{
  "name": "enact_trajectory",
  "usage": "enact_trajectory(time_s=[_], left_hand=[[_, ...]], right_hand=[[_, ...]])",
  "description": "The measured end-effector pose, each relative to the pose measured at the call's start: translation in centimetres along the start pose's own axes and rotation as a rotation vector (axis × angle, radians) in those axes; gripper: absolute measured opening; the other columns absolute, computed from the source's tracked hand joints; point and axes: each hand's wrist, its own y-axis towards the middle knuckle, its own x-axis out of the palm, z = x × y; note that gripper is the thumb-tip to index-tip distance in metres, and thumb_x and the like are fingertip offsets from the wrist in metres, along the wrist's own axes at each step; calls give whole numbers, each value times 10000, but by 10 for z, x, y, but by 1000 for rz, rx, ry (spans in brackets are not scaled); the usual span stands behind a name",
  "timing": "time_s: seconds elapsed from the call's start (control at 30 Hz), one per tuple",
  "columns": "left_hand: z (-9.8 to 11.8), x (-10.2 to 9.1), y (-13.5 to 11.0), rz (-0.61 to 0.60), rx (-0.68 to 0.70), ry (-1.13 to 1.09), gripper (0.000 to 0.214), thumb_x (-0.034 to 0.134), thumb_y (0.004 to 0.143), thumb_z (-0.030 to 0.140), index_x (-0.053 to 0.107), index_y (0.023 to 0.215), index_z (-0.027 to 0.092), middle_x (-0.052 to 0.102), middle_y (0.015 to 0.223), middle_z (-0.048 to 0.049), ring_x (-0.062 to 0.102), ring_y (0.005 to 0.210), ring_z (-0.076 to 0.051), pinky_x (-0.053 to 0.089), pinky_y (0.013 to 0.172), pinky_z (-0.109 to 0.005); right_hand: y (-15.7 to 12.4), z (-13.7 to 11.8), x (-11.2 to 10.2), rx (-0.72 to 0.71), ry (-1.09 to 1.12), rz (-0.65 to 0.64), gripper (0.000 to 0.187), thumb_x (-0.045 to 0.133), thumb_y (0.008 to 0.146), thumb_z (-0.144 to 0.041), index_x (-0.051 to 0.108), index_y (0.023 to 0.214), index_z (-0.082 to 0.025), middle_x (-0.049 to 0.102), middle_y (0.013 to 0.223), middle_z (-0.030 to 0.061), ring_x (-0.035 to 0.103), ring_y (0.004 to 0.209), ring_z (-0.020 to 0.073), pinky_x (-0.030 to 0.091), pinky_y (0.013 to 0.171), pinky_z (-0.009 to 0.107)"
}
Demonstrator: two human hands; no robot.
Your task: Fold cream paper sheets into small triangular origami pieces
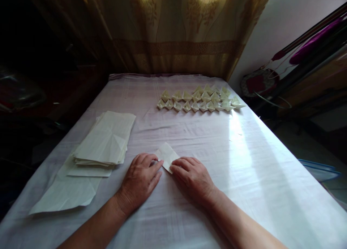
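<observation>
A small folded piece of pale paper (166,155) lies on the white cloth of the table (244,162), near the front. My left hand (139,180) lies palm down beside it, fingertips pressing its left edge. My right hand (193,176) lies flat too, fingertips on the paper's lower right edge. Both hands have their fingers stretched out and close together, pressing rather than gripping. To the left is a stack of pale paper sheets (105,140).
Several small folded paper boats (200,99) stand in two rows at the far side of the table. A large loose sheet (65,193) lies under the stack at the front left. A patterned curtain (176,32) hangs behind; poles and clutter stand at the right.
</observation>
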Motion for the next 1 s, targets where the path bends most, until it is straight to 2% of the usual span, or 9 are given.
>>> enact_trajectory(time_s=[0.1,0.17,0.3,0.43,0.57,0.7,1.0], left_hand=[[0,0,-2,35,45,57,285,485,948,233,697,1138,216,583,1345,-106,498,1242,-291,388,1039,-482],[-3,1,-4,21,87,72,293,479,958,231,679,1172,224,560,1410,-77,446,1329,-290,327,1090,-489],[-13,-1,-9,-59,142,34,314,468,984,241,615,1261,225,645,1325,-35,515,1284,-235,257,1147,-473],[-21,-4,-11,-113,150,1,310,465,988,239,610,1262,232,634,1340,-36,517,1291,-222,244,1167,-475],[-21,-5,-10,-83,138,-26,297,484,981,237,625,1242,252,651,1316,-19,541,1261,-208,234,1175,-461],[-19,-6,-8,-78,150,-4,295,498,978,236,630,1238,280,654,1310,-3,552,1241,-218,248,1161,-466],[-17,-5,-8,-50,122,-22,270,491,980,239,665,1183,273,674,1277,5,565,1217,-218,262,1147,-463]], right_hand=[[-2,1,-2,13,16,6,207,485,970,-190,690,967,-220,722,984,56,632,901,180,482,805,309],[-3,1,-3,14,20,3,209,481,975,-194,688,984,-215,723,1011,59,635,936,188,487,831,317],[-2,1,-4,11,28,-6,201,486,981,-214,686,1004,-208,723,1005,65,633,961,196,482,847,331],[-1,3,-3,21,67,2,187,502,973,-208,683,1017,-209,722,991,62,624,946,195,472,835,332],[0,4,1,85,150,49,160,531,956,-197,689,974,-217,718,957,49,613,897,187,459,814,331],[1,4,3,160,205,33,141,546,949,-202,686,930,-214,708,926,41,600,870,189,445,817,340],[5,4,8,305,164,30,130,588,912,-215,669,811,-205,685,893,46,600,840,190,433,795,321]])
